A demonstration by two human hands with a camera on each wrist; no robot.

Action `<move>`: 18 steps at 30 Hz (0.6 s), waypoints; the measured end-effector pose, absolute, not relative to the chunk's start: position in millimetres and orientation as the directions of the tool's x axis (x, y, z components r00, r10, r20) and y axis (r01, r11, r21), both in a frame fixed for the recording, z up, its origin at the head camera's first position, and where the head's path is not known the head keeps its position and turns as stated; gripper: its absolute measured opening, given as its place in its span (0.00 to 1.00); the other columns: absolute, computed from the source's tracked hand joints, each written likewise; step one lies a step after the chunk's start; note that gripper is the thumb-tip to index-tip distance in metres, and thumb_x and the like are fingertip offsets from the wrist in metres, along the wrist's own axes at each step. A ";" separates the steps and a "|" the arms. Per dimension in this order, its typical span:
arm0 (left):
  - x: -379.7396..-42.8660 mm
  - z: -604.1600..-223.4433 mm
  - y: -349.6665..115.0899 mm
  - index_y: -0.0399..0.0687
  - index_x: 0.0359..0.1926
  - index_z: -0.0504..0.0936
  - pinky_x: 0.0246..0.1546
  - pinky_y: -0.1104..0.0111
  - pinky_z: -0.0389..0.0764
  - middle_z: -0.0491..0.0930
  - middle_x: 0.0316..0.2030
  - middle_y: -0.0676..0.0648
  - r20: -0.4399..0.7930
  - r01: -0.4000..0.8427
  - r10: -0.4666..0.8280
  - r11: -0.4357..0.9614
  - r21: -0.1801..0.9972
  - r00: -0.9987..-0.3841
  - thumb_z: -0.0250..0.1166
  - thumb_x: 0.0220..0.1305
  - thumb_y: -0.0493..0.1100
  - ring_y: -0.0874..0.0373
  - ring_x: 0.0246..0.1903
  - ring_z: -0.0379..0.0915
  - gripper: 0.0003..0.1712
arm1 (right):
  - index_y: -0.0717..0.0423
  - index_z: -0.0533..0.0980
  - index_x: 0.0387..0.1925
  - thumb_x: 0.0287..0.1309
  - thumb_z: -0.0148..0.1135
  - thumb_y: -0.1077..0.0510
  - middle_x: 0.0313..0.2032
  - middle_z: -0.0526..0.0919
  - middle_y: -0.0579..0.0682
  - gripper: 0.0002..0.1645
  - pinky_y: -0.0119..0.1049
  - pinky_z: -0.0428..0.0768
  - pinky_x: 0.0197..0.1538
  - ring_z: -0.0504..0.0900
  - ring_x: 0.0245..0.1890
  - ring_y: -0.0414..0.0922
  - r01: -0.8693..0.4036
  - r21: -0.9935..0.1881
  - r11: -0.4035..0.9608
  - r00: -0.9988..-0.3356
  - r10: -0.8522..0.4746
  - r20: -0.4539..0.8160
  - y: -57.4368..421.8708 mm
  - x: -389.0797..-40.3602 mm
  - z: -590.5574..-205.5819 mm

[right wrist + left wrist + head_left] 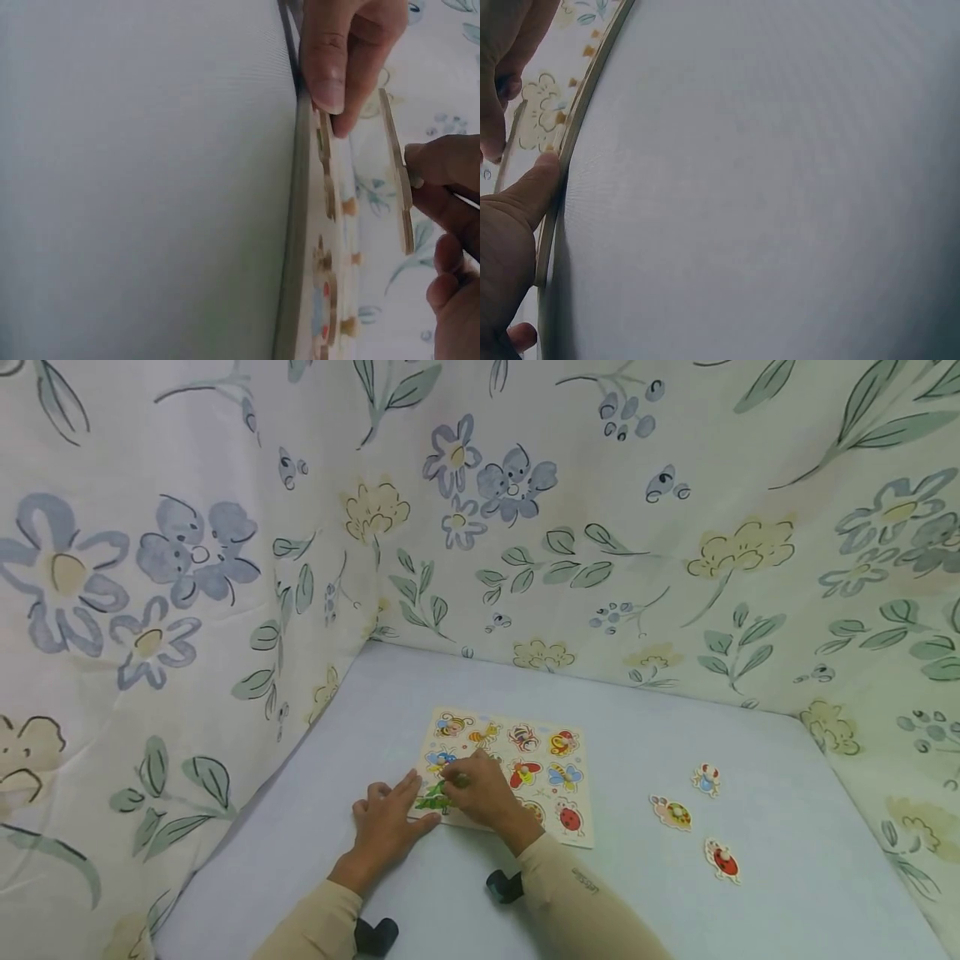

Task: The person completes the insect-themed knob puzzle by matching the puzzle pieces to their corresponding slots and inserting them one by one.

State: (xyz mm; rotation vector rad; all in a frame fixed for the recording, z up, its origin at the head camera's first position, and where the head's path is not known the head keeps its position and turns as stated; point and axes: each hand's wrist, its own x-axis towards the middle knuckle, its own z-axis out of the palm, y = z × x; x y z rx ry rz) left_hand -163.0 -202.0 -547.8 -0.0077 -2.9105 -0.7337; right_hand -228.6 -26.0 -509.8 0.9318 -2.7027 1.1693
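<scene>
A wooden peg puzzle board [468, 717] with colourful insect pieces lies on the table. My left hand [386, 822] rests at its lower left corner, fingers spread and thumb [536, 184] touching the near edge. Over the board's left part, my right hand [480, 789] pinches a puzzle piece [397, 172] by its small peg. The right wrist view shows this piece edge-on and raised above the board. Green insect artwork [433, 797] shows beside the right fingertips in the head view. The right hand covers some of the board's middle.
Three loose pieces lie right of the board: a blue-bodied insect [706, 779], a yellow-and-pink one [671, 812] and a red ladybug [723, 860]. Flower-patterned cloth [600, 593] stands behind and at the sides of the pale table [615, 902].
</scene>
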 end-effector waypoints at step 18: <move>-160.5 -548.0 -202.0 0.44 0.66 0.71 0.42 0.48 0.56 0.65 0.67 0.47 0.182 0.067 -0.020 0.884 0.462 -0.983 0.68 0.55 0.64 0.43 0.52 0.60 0.44 | 0.48 0.85 0.35 0.51 0.72 0.57 0.28 0.80 0.33 0.07 0.31 0.67 0.35 0.68 0.32 0.37 -0.516 -0.564 0.645 -0.836 -0.523 0.166 -44.3 -226.9 -520.3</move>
